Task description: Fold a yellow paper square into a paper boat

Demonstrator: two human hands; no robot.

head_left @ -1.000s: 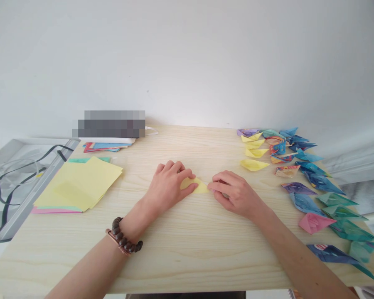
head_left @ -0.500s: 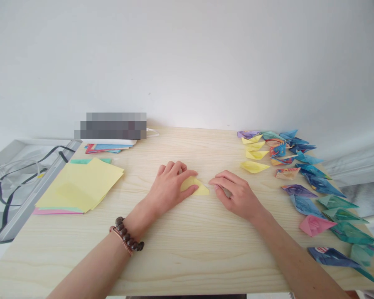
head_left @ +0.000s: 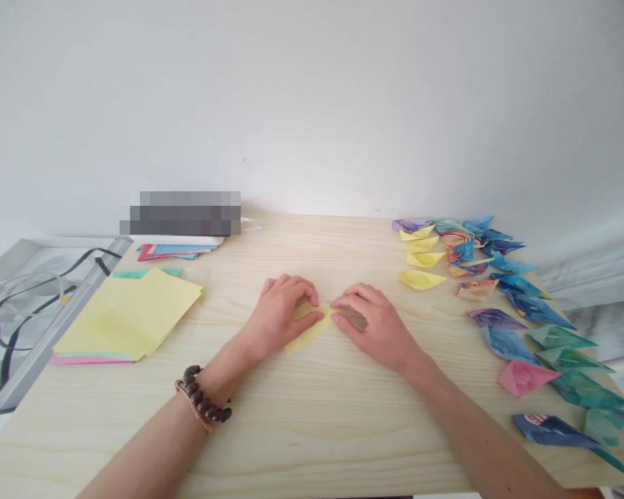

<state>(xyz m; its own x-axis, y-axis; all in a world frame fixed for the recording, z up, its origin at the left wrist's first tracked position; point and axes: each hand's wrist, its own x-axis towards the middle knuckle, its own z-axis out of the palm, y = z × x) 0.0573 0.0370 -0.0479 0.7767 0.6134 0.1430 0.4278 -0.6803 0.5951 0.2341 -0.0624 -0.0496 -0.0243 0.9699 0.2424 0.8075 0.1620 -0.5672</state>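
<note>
A small folded yellow paper (head_left: pixel 306 333) lies on the pale wooden table (head_left: pixel 312 416), between my two hands. My left hand (head_left: pixel 281 313), with a dark bead bracelet (head_left: pixel 202 404) on its wrist, has its fingers curled over the paper's upper part, thumb pressing it. My right hand (head_left: pixel 374 324) meets it from the right, fingers bent and pinching the paper's right end. Only the lower left corner of the paper shows below my hands.
A stack of yellow sheets (head_left: pixel 130 315) over pink and green ones lies at the left. Coloured sheets (head_left: pixel 174 251) sit under a blurred object (head_left: pixel 182 213) at the back. Several folded paper boats, yellow (head_left: pixel 421 278) and blue-green (head_left: pixel 530 305), line the right side. A grey tray with cables (head_left: pixel 26 305) is far left.
My right hand has moved left onto the yellow paper. The paper has turned, and its corner now points down-left below my left hand.
</note>
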